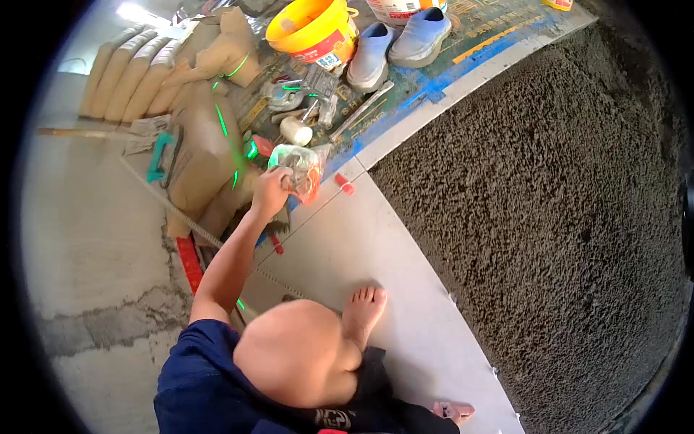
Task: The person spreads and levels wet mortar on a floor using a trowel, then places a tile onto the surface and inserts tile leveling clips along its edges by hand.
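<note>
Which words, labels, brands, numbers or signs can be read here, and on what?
None reads with certainty.
Yellow bucket: red label and code square, too small.
White bucket: red print, too small.
Floor covering: yellow lettering, too blurred.
Dark clothing: white mark, unclear.
Yellow container: red label, cut off.
Plastic bag in the left hand: no legible text.

The clear plastic bag [306,173] is crumpled, with red-orange showing along its right side. It is gripped at its left side by the left hand [272,192], near the white tiles [343,242].
</note>
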`<state>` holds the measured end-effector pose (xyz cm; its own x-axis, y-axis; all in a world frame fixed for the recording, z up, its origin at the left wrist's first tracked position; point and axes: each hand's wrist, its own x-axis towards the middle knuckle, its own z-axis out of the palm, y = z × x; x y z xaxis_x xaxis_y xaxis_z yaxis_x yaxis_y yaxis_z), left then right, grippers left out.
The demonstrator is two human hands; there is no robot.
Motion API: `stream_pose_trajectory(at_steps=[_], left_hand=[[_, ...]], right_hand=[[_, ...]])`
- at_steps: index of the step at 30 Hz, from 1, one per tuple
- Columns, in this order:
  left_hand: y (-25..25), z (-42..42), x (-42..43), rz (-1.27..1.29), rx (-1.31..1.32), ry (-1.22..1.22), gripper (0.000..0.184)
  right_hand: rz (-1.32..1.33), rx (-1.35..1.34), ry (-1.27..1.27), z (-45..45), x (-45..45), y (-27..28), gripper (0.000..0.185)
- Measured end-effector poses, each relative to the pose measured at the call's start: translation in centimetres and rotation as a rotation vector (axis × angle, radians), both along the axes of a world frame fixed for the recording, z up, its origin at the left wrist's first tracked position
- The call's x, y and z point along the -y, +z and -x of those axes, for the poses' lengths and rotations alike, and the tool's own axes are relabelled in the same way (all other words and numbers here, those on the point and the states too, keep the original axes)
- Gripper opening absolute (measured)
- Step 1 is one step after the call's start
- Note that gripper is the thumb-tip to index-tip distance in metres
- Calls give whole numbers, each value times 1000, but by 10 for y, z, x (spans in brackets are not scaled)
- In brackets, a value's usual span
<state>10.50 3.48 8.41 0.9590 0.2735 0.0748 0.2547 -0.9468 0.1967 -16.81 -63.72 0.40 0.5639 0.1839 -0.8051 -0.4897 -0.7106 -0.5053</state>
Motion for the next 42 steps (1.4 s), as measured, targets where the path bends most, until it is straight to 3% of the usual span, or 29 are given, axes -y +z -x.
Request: stream_pose_trajectory(at_steps=[2, 4, 5, 6, 8, 9, 11, 12, 13, 15, 18, 20, 22, 26, 28, 29, 31, 32, 34, 36, 39, 42], left_hand=[[-29, -19, -22, -35, -135, -23, 29], [-41, -36, -12, -141, -464, 182, 37], [-51, -38, -21, -60, -517, 198, 44], [-59, -35, -27, -41, -529, 197, 44], [-69, -25, -37, -89, -172, 93, 41], [-67, -27, -44, -40, -217, 89, 38], [-59, -23, -44, -41, -247, 134, 34], [-51, -22, -43, -50, -264, 174, 29], [-42, -22, -43, -29, -174, 96, 23], [-29, -18, -31, 1, -151, 99, 22], [-20, -15, -16, 110, -197, 173, 22], [-22, -7, -15, 55, 40, 91, 22], [-18, 3, -14, 59, 5, 125, 23], [-17, 12, -18, 204, 50, 332, 25], [-15, 9, -24, 661, 114, 494, 23], [-14, 10, -27, 656, 111, 482, 23], [-12, 10, -29, 1094, 166, 501, 31], [-14, 10, -28, 1093, 157, 491, 31], [-14, 8, -17, 1348, 206, 602, 37], [-17, 5, -12, 1347, 178, 597, 39], [-41, 16, -35, 1171, 149, 777, 40], [-61, 31, -65, 1235, 143, 735, 43]], right_hand=[[70, -79, -79, 22, 5, -2, 29], [118, -127, -137, 50, 23, 1, 30], [126, -98, -114, 61, 27, 2, 31], [117, 4, -37, 69, 25, 2, 32], [142, 692, 390, 34, -10, 18, 28], [147, 678, 393, 15, -23, 20, 28], [-283, 168, 47, -18, -47, 20, 30], [-290, 157, 39, -31, -64, 23, 30], [-377, -168, -437, -43, -86, 32, 31], [-433, -498, -911, -53, -100, 38, 33], [-478, -515, -918, -64, -97, 29, 34], [-464, -581, -994, -66, -95, 25, 33], [-466, -626, -1032, -68, -94, 23, 31], [-443, -648, -984, -71, -93, 23, 30], [-462, -651, -995, -72, -93, 23, 29], [-449, -641, -1002, -72, -92, 25, 29], [-439, -633, -1025, -72, -94, 30, 28], [-449, -628, -1035, -73, -95, 31, 28], [-455, -620, -1055, -70, -92, 31, 28], [-486, -588, -1041, -66, -91, 28, 29], [-460, -591, -1053, -65, -90, 28, 29], [-462, -604, -1051, -68, -91, 29, 29]])
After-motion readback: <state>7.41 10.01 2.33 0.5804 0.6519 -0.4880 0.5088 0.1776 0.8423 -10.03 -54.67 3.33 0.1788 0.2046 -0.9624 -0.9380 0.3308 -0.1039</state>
